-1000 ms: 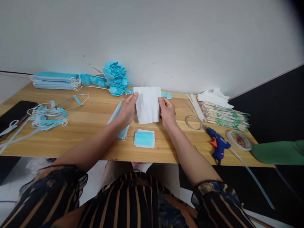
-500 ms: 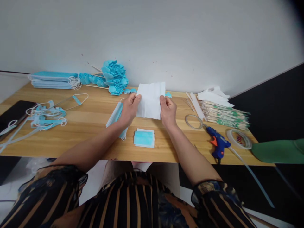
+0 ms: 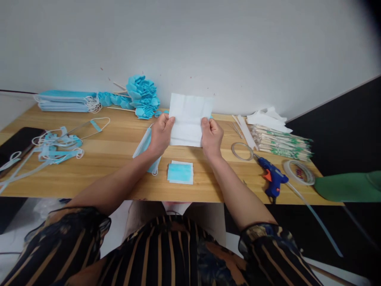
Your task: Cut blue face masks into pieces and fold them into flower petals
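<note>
A creased white sheet of mask fabric point(image 3: 188, 123) is stretched upright above the table. My left hand point(image 3: 161, 133) pinches its left edge, thumb in front. On the opposite edge, my right hand point(image 3: 212, 137) grips it the same way. Below the sheet lies a small folded blue and white mask piece point(image 3: 180, 172). Partly covered by my left hand and forearm, a blue face mask point(image 3: 143, 143) with ear loops rests on the wood.
Left are a mask stack point(image 3: 65, 101), cut straps point(image 3: 59, 147) and a black phone point(image 3: 22, 139). Blue fabric flowers point(image 3: 143, 95) lie by the wall. On the right are a glue gun point(image 3: 273, 176), tape roll point(image 3: 299, 172), wire coil point(image 3: 242, 151), wrapped sticks point(image 3: 281, 141) and a green object point(image 3: 348, 187).
The white sheet has spread taller and wider at its top and now leans higher against the wall background. Both hands keep hold of its edges, the right one slightly further right.
</note>
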`<state>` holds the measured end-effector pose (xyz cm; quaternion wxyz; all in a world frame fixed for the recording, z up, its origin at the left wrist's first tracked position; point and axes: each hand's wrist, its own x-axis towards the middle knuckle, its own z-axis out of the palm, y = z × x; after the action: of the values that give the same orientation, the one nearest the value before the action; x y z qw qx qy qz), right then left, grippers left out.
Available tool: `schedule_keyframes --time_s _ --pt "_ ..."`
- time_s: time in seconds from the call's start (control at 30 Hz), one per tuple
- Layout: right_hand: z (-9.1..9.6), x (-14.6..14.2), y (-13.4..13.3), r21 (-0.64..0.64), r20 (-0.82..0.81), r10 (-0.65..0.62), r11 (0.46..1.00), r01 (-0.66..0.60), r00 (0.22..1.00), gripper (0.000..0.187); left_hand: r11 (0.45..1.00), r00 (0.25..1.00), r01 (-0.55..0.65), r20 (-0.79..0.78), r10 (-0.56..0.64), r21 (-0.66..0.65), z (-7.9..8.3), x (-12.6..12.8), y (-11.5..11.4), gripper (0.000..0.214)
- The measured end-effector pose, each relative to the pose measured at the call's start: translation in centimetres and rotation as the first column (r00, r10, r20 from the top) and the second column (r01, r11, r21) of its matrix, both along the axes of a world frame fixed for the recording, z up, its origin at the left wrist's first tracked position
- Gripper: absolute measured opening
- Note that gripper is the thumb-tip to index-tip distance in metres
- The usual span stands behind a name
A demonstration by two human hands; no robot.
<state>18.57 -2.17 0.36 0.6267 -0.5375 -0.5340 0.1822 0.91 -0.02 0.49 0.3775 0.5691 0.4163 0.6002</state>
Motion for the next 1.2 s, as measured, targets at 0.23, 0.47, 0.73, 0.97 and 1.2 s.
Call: schedule_keyframes --time_s 0.23,0.47,0.73,0.97,1.2 --pt "-0.6 0.5 0.8 -0.014 -0.116 0.07 0.997 -0.072 0.991 0.066 0.923 0.915 0.378 0.177 -0.362 -0.071 -0.6 -0.7 1.4 0.048" --pt "0.0 1.2 0.8 -0.083 -0.186 0.169 0.979 -0.187 0.968 0.069 0.887 0.882 0.454 0.185 -0.433 -0.089 -0.7 -1.7 2.2 0.051" --pt "1.6 1.7 1.0 -0.162 -0.367 0.33 0.898 -0.409 0.87 0.057 0.894 0.88 0.44 0.238 -0.411 -0.086 0.6 -2.1 2.2 0.044" --pt "3.8 2.8 0.9 -0.139 -0.424 0.433 0.837 -0.53 0.795 0.031 0.92 0.901 0.382 0.26 -0.348 -0.091 2.2 -2.4 1.6 0.007" --pt "3.3 3.5 0.9 -0.124 -0.372 0.462 0.835 -0.537 0.805 0.012 0.908 0.894 0.406 0.25 -0.372 -0.101 2.5 -2.3 0.9 0.007"
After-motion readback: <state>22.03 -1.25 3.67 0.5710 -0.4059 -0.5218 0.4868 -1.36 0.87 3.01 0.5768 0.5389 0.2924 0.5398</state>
